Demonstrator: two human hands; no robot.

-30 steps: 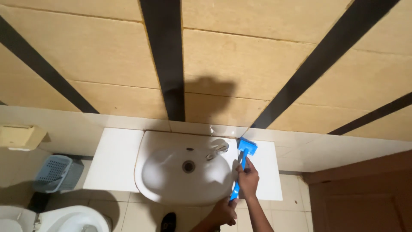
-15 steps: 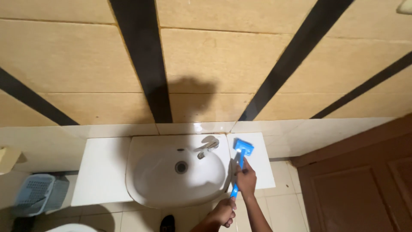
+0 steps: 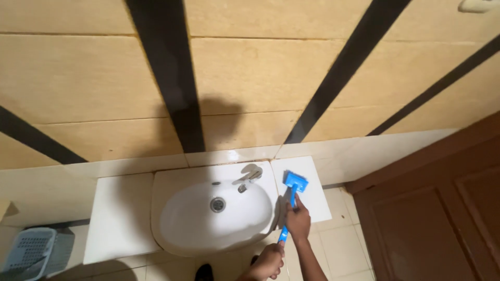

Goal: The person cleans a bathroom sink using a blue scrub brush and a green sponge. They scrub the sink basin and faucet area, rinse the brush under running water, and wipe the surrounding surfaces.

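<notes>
Tan wall tiles back a white oval ceramic sink (image 3: 216, 216). At its 3 o'clock, the blue plastic long-handled brush (image 3: 291, 196) rests on the white desk (image 3: 312, 200). Right hand (image 3: 298, 219) fingers clamp mid-handle, left hand (image 3: 268, 260) fingers the end. It looks light and stiff.

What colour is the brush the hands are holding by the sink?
Bright blue: the long-handled plastic scrubbing brush, seen clearly in the head view.

A grey slatted basket (image 3: 28, 250) sits at eight o'clock; a brown wooden door (image 3: 442, 208) stands at four o'clock.
</notes>
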